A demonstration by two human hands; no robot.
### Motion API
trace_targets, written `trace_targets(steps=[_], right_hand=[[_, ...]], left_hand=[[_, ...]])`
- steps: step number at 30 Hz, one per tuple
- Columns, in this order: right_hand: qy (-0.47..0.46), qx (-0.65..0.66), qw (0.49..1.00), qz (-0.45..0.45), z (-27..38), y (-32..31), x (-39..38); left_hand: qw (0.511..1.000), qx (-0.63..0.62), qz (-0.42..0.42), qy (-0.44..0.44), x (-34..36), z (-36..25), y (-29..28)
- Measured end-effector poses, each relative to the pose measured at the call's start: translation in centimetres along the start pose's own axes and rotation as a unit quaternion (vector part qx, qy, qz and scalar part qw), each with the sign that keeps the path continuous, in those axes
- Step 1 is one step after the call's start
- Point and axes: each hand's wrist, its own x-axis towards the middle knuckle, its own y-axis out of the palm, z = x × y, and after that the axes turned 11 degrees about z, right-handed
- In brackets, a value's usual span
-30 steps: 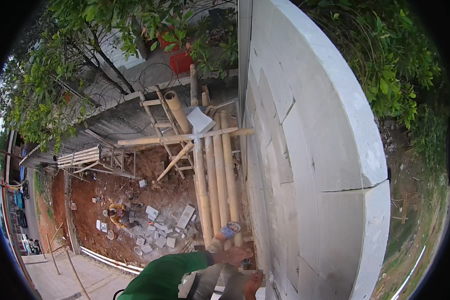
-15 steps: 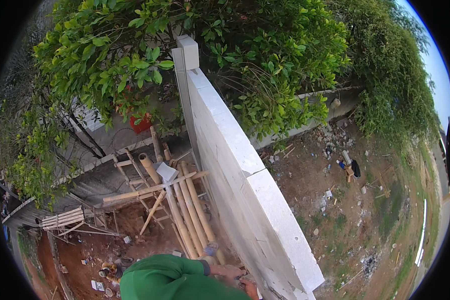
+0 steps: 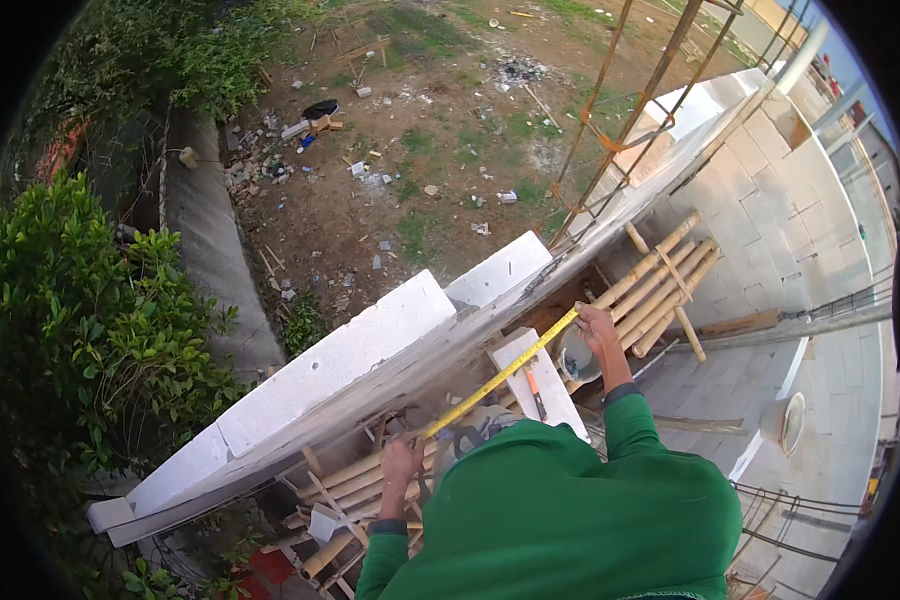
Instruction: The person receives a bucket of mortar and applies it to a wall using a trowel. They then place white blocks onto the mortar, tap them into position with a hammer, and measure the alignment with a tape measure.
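Note:
A yellow tape measure [image 3: 500, 377] is stretched slantwise in front of me, between my two hands. My left hand [image 3: 402, 462] is closed on its lower left end, above the bamboo poles. At the upper right end, my right hand [image 3: 597, 328] pinches the blade. Which hand has the case, I cannot make out. Beneath the tape lies a pale lightweight block [image 3: 562, 405], and an orange-and-black tool [image 3: 537, 393], perhaps a cutter, rests on it. Beside my right hand stands a bucket [image 3: 576, 356], partly hidden by that hand.
A white block wall [image 3: 340, 345] runs diagonally just beyond my hands, its top stepped. Bamboo scaffold poles [image 3: 665, 290] lie at right, more under my left hand. Rusty rebar [image 3: 625, 120] rises at upper right. Another bucket [image 3: 782, 422] is far right; rubble ground lies beyond the wall.
My view has swung round to the right along the wall. My hands, close together at the lower edge before, are now apart with the tape measure stretched between them.

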Motion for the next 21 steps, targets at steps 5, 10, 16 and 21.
trace_targets(steps=[5, 10, 16, 21], right_hand=[[-0.004, 0.036, 0.999, -0.03, -5.5, 5.0, -0.9], [0.021, 0.004, 0.999, -0.048, -7.9, 13.3, -0.1], [-0.009, -0.036, 0.998, -0.041, -6.8, 15.3, 4.0], [-0.01, -0.043, 0.998, -0.041, -5.7, 16.2, 4.6]], left_hand=[[0.994, 0.062, -0.069, -0.052, 0.9, -3.8, -3.4], [0.987, 0.107, -0.109, -0.056, 2.2, -4.0, -6.2], [0.979, 0.119, -0.157, -0.049, 3.3, -5.5, -7.5], [0.97, 0.105, -0.21, -0.062, 3.4, -7.3, -7.4]])
